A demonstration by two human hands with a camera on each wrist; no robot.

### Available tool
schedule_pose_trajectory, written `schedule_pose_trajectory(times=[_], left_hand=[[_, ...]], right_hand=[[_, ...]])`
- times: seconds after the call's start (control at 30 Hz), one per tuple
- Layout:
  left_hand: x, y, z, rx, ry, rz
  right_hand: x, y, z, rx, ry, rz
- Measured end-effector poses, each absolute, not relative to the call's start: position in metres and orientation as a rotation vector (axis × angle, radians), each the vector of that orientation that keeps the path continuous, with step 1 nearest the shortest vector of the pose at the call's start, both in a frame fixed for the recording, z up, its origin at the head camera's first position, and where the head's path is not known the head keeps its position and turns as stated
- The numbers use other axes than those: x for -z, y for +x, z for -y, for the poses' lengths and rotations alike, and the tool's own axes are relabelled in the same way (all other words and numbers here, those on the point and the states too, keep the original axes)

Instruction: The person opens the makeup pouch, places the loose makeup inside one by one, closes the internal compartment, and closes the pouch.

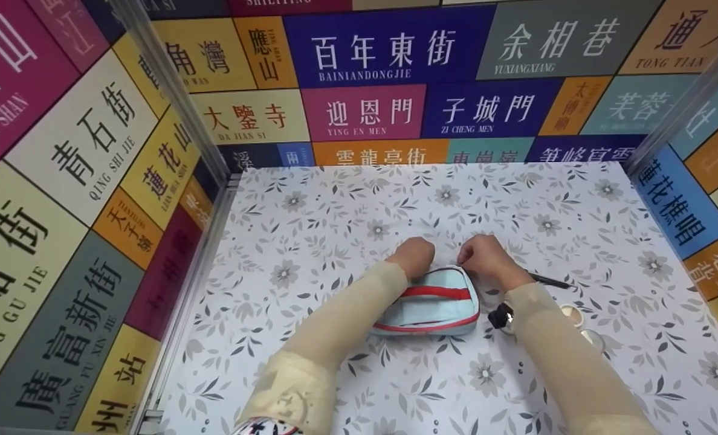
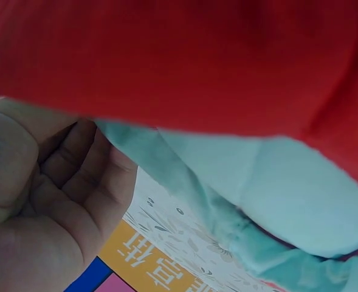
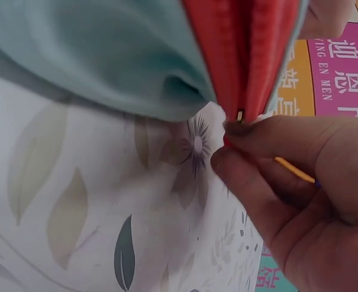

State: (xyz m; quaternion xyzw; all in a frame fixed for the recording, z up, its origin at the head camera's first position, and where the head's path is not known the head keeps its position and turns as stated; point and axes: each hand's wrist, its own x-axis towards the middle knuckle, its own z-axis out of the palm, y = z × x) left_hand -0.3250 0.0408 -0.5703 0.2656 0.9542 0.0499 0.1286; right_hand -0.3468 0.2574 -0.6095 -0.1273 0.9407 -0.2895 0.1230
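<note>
A light blue pouch (image 1: 425,311) with red zipper trim lies on the patterned tabletop, its top gaping and a red strap (image 1: 434,293) across the opening. My left hand (image 1: 415,255) grips the pouch's far left edge; in the left wrist view its fingers (image 2: 75,201) curl beside the blue fabric, and red cloth (image 2: 185,67) fills the upper part. At the far right corner is my right hand (image 1: 489,260). Its thumb and forefinger pinch the pull at the end of the red zipper (image 3: 218,42) in the right wrist view, hiding most of that pull.
Right of the pouch, a black pen (image 1: 551,281) lies near my right wrist. A small black object (image 1: 500,317), a round cream-coloured piece (image 1: 572,314) and a pale disc (image 1: 593,340) sit around my right forearm. Panels with street names (image 1: 389,48) wall in the table (image 1: 335,211).
</note>
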Motion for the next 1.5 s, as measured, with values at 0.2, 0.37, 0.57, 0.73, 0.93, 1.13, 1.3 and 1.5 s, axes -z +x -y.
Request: schedule_pose_trajectory(times=[0.2, 0.37, 0.57, 0.73, 0.93, 1.13, 1.3, 1.5], left_hand=[[0.576, -0.328, -0.040, -0.122, 0.803, -2.786], [0.578, -0.330, -0.039, -0.178, 0.784, -2.773], [0.579, -0.331, -0.040, -0.193, 0.775, -2.767], [0.577, -0.330, -0.040, -0.146, 0.827, -2.795], [0.578, -0.330, -0.040, -0.109, 0.834, -2.808], [0.581, -0.332, -0.040, -0.081, 0.834, -2.790], [0.584, -0.335, -0.038, -0.083, 0.872, -2.782], [0.581, -0.334, -0.036, -0.179, 0.834, -2.723]], right_hand=[[0.613, -0.353, -0.253, 0.844, -0.584, -2.755], [0.611, -0.356, -0.248, 0.838, -0.631, -2.763], [0.613, -0.359, -0.244, 0.845, -0.725, -2.781], [0.614, -0.359, -0.243, 0.881, -0.746, -2.783], [0.615, -0.357, -0.240, 0.885, -0.702, -2.794], [0.616, -0.352, -0.239, 0.876, -0.630, -2.791], [0.616, -0.348, -0.238, 0.844, -0.599, -2.804], [0.614, -0.338, -0.245, 0.807, -0.597, -2.828]])
